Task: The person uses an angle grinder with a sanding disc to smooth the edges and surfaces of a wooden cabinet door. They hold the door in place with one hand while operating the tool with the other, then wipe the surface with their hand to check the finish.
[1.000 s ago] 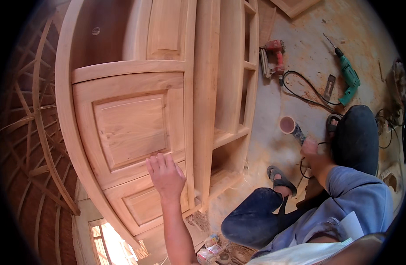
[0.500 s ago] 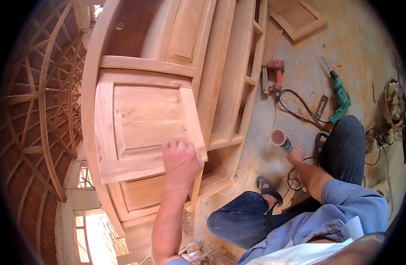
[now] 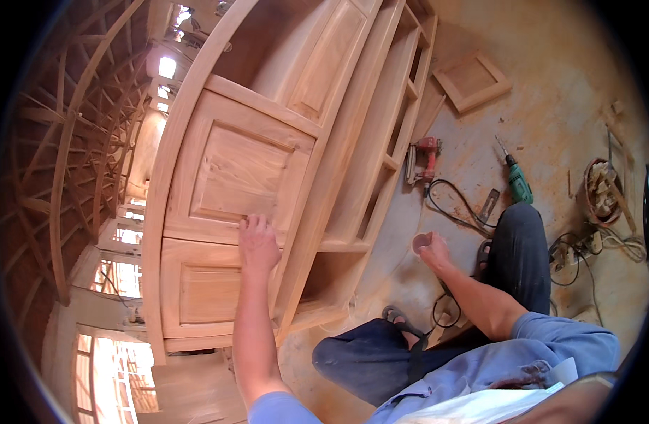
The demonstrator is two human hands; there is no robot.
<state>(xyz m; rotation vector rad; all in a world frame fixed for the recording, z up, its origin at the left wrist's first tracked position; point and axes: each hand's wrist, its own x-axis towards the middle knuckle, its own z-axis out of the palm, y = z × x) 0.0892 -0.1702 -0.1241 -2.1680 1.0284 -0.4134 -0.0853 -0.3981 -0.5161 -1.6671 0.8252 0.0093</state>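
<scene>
A tall unfinished wooden cabinet stands in front of me. My left hand presses flat on the lower edge of its upper panelled door, just above a second panelled door. My right hand hangs lower right, over the floor, fingers wrapped around a small pinkish round tool. My legs in dark trousers are folded below.
On the dusty floor lie a red power tool, a green drill, black cables, a loose panelled door and a basket of bits. Open shelf bays run down the cabinet's right side. Roof beams show at left.
My view has shifted, so the cabinet sits more to the right. My left hand slid along the upper door to its lower edge. The right hand kept hold of the round tool.
</scene>
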